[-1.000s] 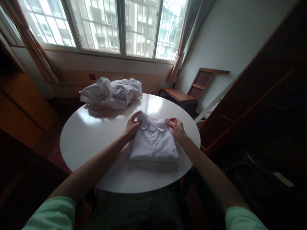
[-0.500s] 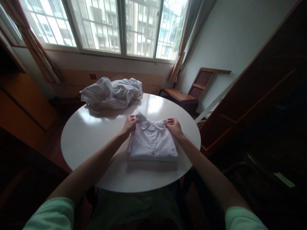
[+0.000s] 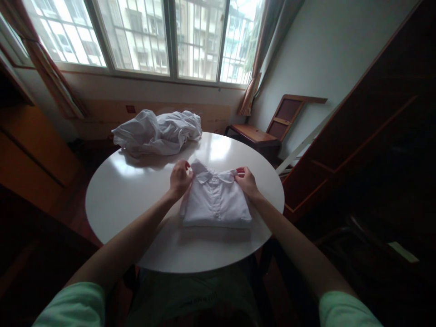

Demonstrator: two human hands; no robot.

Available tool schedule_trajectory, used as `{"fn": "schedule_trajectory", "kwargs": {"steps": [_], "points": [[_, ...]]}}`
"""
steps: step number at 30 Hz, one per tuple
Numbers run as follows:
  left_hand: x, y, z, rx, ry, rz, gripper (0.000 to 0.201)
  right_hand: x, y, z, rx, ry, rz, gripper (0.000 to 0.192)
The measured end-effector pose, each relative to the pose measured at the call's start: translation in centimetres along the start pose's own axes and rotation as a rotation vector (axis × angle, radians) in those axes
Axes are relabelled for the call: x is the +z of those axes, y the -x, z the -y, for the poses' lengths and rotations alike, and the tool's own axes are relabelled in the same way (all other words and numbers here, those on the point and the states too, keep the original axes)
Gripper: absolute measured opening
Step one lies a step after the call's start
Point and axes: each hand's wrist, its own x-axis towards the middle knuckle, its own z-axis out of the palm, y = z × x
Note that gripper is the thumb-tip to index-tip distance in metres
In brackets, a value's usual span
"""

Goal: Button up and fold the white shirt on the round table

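Observation:
A white collared shirt (image 3: pixel 217 200) lies folded into a near rectangle, its collar at the far end and its button placket running down the middle. My left hand (image 3: pixel 180 178) is at the shirt's far left corner, fingers curled and pinched at the edge beside the collar. On the far right corner, my right hand (image 3: pixel 245 180) has its thumb and fingers closed on the cloth near the collar tip. Both hands rest low over the round white table (image 3: pixel 129 218) under the shirt.
A crumpled heap of white cloth (image 3: pixel 156 133) sits at the table's far left edge. Behind the table on the right stands a wooden chair (image 3: pixel 255 132). A dark wooden panel (image 3: pixel 340 154) leans in from the right. Barred windows (image 3: pixel 143 36) line the far wall.
My left hand has turned and shifted slightly left at the collar's corner, its fingers more curled. My right hand stays nearly in place, and the shirt keeps its folded shape.

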Motion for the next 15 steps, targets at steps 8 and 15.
{"fn": "schedule_trajectory", "kwargs": {"steps": [8,15], "points": [[1.9,2.5,-1.5,0.331,-0.308,0.350,0.051,-0.3,1.6,1.9,-0.421,0.355,-0.074,0.013],[2.2,2.0,-1.5,0.267,-0.431,0.508,0.049,-0.1,2.7,3.6,-0.405,0.482,0.129,0.026]]}}
